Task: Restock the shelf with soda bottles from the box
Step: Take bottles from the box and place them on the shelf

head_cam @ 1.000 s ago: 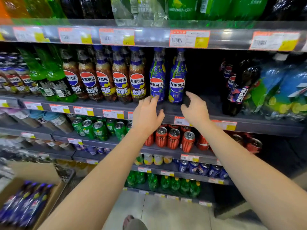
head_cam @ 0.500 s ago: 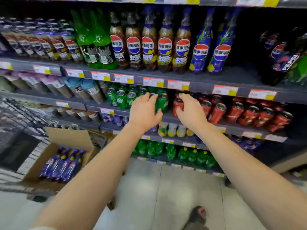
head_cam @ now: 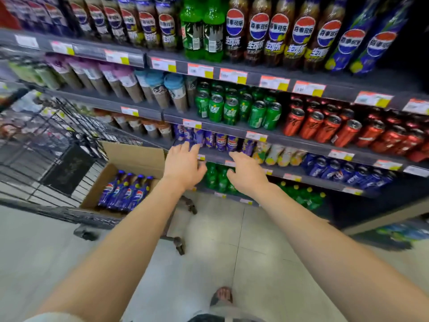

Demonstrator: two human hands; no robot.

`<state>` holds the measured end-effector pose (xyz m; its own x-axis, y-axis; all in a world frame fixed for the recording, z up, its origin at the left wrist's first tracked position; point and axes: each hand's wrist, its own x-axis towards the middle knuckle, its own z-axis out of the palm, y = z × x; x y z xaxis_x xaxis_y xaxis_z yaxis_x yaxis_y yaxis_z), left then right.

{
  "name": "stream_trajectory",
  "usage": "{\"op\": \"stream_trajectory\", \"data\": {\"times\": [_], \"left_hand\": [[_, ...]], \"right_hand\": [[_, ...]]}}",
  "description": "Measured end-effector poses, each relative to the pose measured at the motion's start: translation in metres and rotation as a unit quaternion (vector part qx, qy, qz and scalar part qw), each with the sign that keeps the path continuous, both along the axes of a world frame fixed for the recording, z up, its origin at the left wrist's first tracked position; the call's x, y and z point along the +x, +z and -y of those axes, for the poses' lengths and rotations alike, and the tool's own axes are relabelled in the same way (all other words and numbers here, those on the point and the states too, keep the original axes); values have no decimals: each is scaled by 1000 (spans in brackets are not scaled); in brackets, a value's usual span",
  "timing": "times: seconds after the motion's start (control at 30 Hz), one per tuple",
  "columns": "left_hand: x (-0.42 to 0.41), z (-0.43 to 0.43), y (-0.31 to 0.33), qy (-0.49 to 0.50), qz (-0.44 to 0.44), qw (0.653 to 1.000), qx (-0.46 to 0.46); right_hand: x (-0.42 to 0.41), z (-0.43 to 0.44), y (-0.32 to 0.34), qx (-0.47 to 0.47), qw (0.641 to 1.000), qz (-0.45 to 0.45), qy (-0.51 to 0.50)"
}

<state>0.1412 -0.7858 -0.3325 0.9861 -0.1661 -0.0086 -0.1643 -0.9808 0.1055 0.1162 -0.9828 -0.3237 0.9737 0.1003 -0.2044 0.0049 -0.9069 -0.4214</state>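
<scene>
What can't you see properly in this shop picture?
Head view:
Price tags: print too small and blurred.
Cola bottles on the top shelf: caps cut off by the upper edge.
Green bottles: partly hidden by the left hand and right hand.
Box: anything beneath the four blue bottles is hidden.

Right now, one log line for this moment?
left hand open, empty | right hand open, empty | blue Pepsi bottles lying in cardboard box | no bottle picked yet

"百事可乐", "生可乐" on cola bottles [head_cam: 278, 38] on the shelf [head_cam: 341, 88]
</scene>
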Motion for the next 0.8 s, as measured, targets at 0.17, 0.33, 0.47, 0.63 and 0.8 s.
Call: {"op": "stream_trajectory", "data": {"times": [0.17,0.33,0.47,0.63,0.8], "left_hand": [[-26,-21,8,-14,4,1000,-7],[-66,-34,18,-40,1,999,-5],[-109,-49,20,-50,2,999,-13],[-163,-84,16,-46,-23,999,-10],[-193,-130,19,-26,-21,999,-5]], "right_hand": [[-30,-15,6,-13,1000,5,-11],[-71,-29,12,-14,999,19,-31],[-107,-49,13,-21,998,24,-48],[-149,-84,9,-7,998,23,-54],[-174,-128,9,5,999,19,-42]]}}
